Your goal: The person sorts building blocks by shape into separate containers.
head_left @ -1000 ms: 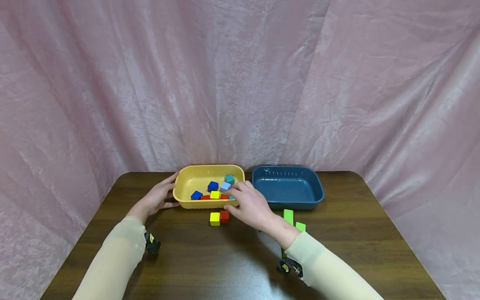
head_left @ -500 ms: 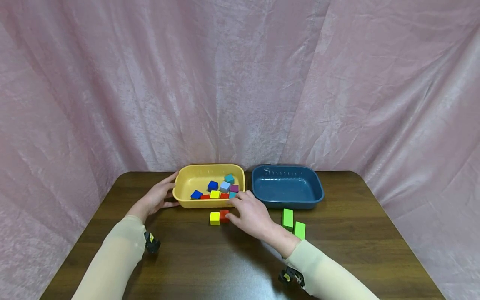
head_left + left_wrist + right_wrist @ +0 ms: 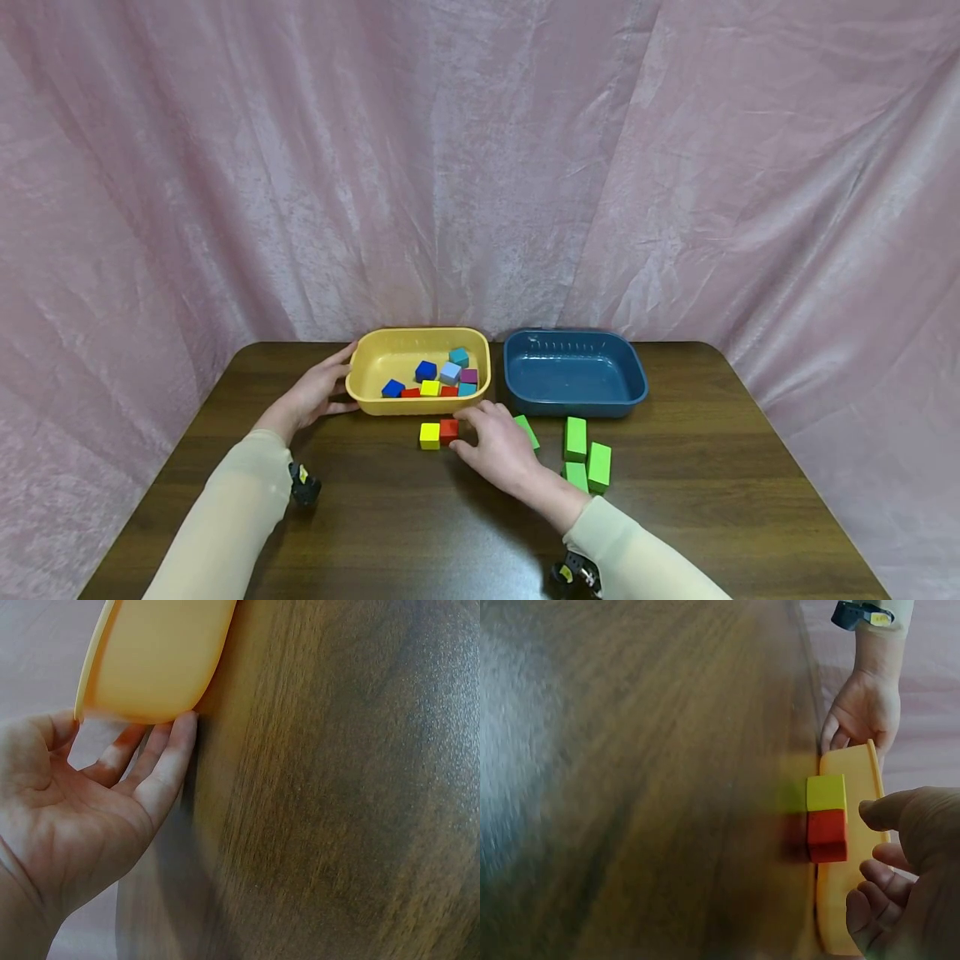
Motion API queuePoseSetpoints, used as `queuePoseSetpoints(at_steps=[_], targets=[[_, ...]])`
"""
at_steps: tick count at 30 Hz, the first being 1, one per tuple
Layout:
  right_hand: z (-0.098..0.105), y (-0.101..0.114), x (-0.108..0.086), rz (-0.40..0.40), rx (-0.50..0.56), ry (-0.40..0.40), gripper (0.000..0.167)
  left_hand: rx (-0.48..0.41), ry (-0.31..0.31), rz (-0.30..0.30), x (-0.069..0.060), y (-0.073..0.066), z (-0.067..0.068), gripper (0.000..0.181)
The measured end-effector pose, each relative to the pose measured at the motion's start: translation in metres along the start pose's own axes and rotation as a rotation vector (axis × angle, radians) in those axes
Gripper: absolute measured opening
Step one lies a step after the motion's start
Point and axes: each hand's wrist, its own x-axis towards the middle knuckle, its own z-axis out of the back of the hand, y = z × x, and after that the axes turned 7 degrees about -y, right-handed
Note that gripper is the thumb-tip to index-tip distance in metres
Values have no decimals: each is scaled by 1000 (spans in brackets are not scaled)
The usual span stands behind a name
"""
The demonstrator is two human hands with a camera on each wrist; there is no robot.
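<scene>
My left hand (image 3: 311, 398) rests against the left end of the yellow plastic basket (image 3: 378, 367). In the left wrist view its thumb is at the rim and its fairly straight fingers touch the outer wall. In front of the basket, a yellow cube (image 3: 430, 437) and a red cube (image 3: 448, 432) stand side by side on the table. My right hand (image 3: 501, 450) hovers just right of the red cube, thumb and fingers apart. The right wrist view shows nothing between them; there the yellow cube (image 3: 826, 793) and red cube (image 3: 827, 834) touch each other.
Several coloured cubes, among them a dark blue cube (image 3: 426, 372) and a purple one (image 3: 468, 377), lie in the yellow basket. A dark blue basket (image 3: 577, 407) stands to its right. Several green blocks, including a long one (image 3: 575, 437), are on the wooden table (image 3: 690, 450); my right hand partly covers one.
My right hand has moved from over the yellow basket's front right corner toward me, beside the red cube. More green blocks have come into sight behind it. My left hand has stayed put.
</scene>
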Motion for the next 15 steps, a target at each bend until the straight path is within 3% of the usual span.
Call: queuePoseSetpoints(at_steps=[8, 15], targets=[[-10, -1, 0, -112, 68, 13, 47, 3, -3, -6, 0, 0, 0, 62], [-16, -3, 3, -151, 62, 14, 45, 3, -7, -8, 0, 0, 0, 62]])
